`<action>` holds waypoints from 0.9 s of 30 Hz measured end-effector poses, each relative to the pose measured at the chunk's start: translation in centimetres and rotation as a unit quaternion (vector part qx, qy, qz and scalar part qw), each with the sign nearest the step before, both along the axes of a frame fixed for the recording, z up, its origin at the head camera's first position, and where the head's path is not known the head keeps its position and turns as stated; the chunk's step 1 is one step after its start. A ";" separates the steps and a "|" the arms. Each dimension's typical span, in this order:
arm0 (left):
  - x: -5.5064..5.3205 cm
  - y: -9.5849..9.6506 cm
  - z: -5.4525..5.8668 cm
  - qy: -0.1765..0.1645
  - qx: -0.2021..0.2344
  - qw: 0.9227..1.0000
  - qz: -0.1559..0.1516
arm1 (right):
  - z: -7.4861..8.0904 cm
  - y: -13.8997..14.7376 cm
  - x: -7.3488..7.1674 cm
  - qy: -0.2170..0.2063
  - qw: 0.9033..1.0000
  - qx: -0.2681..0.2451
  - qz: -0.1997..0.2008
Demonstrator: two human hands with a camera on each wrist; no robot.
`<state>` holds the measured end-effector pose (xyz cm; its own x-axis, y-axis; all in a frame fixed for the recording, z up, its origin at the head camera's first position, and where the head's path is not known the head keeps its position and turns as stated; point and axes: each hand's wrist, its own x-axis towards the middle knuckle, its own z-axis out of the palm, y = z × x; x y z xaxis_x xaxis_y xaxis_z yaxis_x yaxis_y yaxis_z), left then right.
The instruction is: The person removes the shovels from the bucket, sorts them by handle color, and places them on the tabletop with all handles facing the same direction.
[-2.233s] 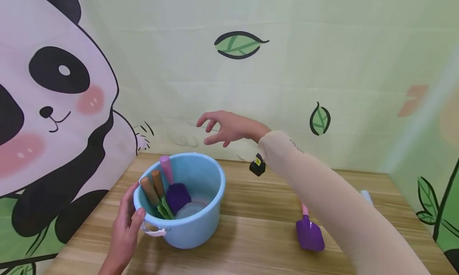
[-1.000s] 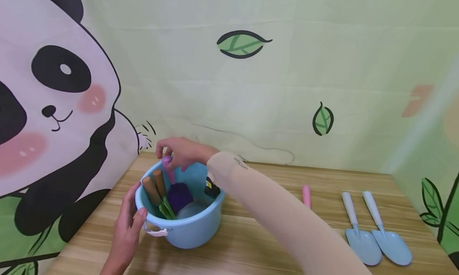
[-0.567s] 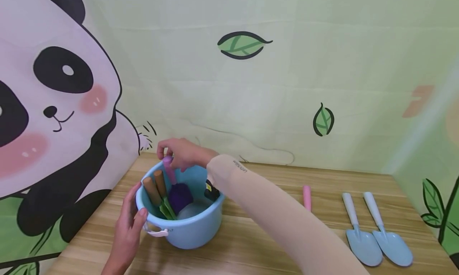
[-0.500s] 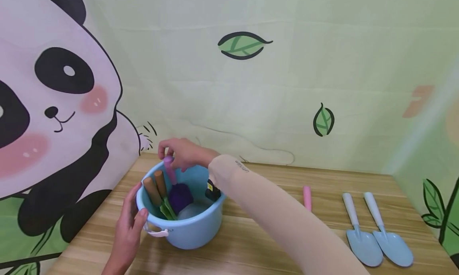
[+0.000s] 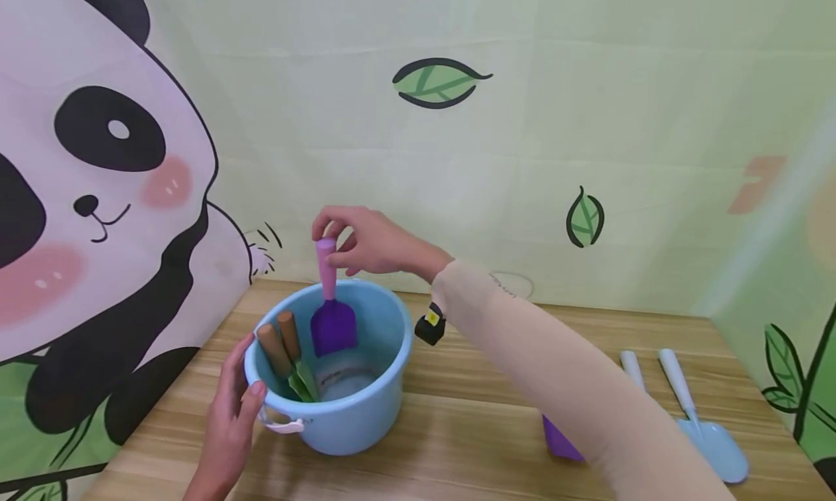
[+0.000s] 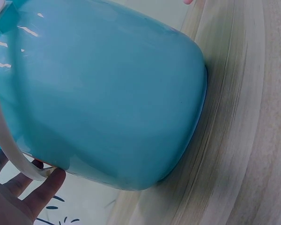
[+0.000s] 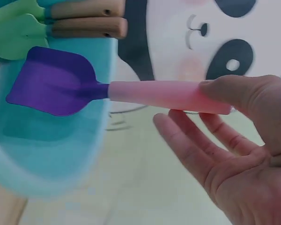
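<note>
A light blue bucket (image 5: 349, 428) stands on the wooden table at the left. My left hand (image 5: 228, 414) holds its left side near the rim, by the white bail handle (image 6: 4, 126). Above the bucket, my right hand (image 5: 379, 241) pinches the top of a trowel's pink handle between thumb and fingers. This trowel (image 5: 334, 328) hangs upright with its purple blade inside the bucket, off the bottom. Two green trowels (image 7: 23, 37) with brown wooden handles lean inside against the left wall.
Two light blue trowels (image 5: 715, 443) lie at the table's right, one mostly behind the right sleeve (image 5: 548, 363). Another purple trowel (image 5: 560, 441) shows partly under that arm. A black device with a yellow mark (image 5: 431, 323) sits at the right wrist. A panda-print cloth (image 5: 509, 145) hangs behind the table.
My right hand reached into the bucket, took the purple trowel's pink handle, and has raised it up and slightly right. The left hand stays on the bucket.
</note>
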<state>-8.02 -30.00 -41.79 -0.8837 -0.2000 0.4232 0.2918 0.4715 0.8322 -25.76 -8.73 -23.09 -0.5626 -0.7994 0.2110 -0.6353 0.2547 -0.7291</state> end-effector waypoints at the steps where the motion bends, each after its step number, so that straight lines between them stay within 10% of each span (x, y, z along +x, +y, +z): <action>1: 0.0 0.0 0.1 -0.002 0.001 1.000 0.002 | 0.4 0.6 -0.1 0.000 1.000 -0.014 0.000; 15: 0.1 0.1 0.0 -0.016 0.001 1.000 0.014 | 6.3 9.2 0.8 -0.020 0.974 -0.214 -0.067; 27: 0.1 0.2 0.1 -0.010 0.015 1.000 -0.001 | 3.6 16.6 -3.4 -0.013 0.955 -0.239 -0.177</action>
<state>-7.90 -29.85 -41.72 -0.8919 -0.2111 0.3999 0.2765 0.4454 0.8516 -29.18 7.88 -19.49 -0.7893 -0.3745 0.4866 -0.5513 0.0833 -0.8302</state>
